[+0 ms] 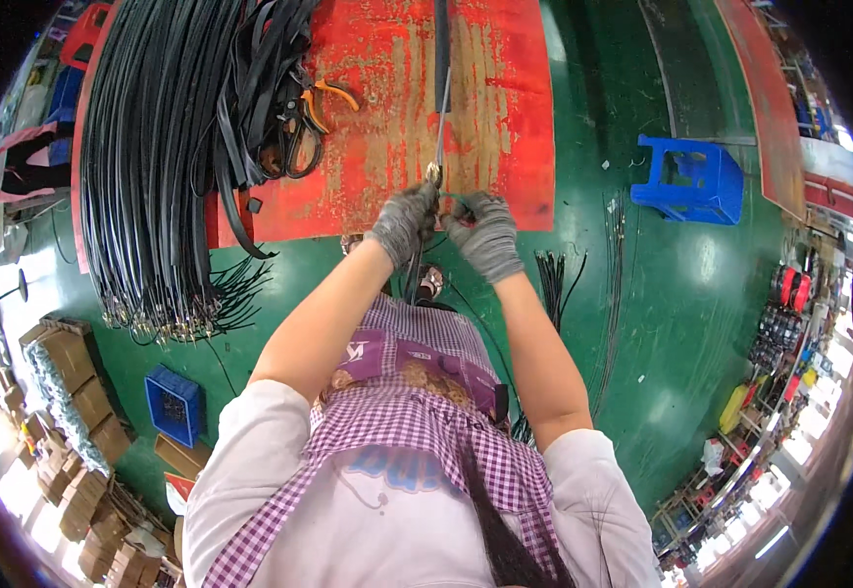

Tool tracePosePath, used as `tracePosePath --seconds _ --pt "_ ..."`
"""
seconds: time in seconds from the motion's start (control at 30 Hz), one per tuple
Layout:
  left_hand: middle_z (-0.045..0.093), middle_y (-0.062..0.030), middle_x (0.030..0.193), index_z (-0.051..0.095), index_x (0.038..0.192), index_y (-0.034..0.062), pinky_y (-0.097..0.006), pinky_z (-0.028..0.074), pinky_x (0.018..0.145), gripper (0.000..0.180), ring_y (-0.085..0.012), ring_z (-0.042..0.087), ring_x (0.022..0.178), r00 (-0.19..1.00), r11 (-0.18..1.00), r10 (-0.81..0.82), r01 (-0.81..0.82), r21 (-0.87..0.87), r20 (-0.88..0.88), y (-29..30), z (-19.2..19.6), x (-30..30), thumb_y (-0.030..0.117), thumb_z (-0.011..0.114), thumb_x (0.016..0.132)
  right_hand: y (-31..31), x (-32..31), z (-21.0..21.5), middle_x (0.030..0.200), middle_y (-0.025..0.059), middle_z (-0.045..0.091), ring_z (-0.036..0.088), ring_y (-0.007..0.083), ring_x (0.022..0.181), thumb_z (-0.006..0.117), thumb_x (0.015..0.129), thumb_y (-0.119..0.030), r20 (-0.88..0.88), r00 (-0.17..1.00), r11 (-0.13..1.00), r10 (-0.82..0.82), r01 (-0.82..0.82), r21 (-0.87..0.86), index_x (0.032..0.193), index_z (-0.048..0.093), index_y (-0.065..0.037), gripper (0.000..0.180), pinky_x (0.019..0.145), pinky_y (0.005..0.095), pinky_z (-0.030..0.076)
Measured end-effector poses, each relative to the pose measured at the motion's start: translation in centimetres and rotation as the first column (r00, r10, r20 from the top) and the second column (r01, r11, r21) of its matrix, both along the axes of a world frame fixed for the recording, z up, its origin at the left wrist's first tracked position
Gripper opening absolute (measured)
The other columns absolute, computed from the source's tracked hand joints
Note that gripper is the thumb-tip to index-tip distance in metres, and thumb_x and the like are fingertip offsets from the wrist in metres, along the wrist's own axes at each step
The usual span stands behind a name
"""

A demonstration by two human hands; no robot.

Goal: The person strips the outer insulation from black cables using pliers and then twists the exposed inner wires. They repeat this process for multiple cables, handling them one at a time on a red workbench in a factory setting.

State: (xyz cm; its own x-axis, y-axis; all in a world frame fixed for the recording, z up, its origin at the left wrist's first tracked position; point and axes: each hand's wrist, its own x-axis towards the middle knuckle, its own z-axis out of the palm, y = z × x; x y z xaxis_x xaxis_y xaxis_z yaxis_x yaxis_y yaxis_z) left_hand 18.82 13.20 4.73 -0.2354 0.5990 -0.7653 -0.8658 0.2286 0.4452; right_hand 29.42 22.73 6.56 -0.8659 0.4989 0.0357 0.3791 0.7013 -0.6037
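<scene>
Both my hands wear grey knit gloves and meet at the near edge of the worn red table [515, 127]. My left hand [405, 225] is closed around a black cable bundle [441, 59] that runs away from me along the tabletop. Pale metal-looking ends [434, 172] stick out just above its fingers. Close beside it on the right, my right hand [486, 235] has its fingers pinched together; what they hold, if anything, is too small to make out. Dark cable strands hang below the table edge between my forearms.
A thick pile of black cables [147, 147] covers the table's left side, its ends hanging over. Orange-handled pliers [315, 106] and black-handled scissors [299, 147] lie beside it. A blue stool [691, 179] stands right on the green floor; a blue crate [174, 407] sits lower left.
</scene>
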Motion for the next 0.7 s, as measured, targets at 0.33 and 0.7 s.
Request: tracePosePath --seconds 0.33,0.7 --pt "0.037 0.0023 0.051 0.05 0.094 0.0123 -0.025 0.025 0.036 0.02 -0.0091 0.032 0.039 0.993 0.993 -0.114 0.114 -0.014 -0.027 1.3 -0.4 -3.7 0.029 0.049 0.083 0.9 -5.0 2.4 0.07 0.0043 0.055 0.05 0.0225 0.067 0.058 0.07 -0.007 -0.454 0.877 0.987 0.158 -0.127 0.1 0.076 0.058 -0.002 0.007 0.064 0.0323 0.041" --pt "0.045 0.0016 0.062 0.051 0.094 0.0063 -0.022 0.033 0.041 0.025 -0.0067 0.041 0.047 0.888 0.932 -0.359 0.324 -0.161 -0.287 -3.9 1.0 -6.7 0.029 0.048 0.083 -0.1 -6.2 3.0 0.087 0.0123 0.057 0.057 0.0218 0.077 0.054 0.077 -0.017 -0.072 0.877 -0.25 -0.475 -0.213 -0.945 0.108 0.047 0.001 0.036 0.073 0.0391 0.047"
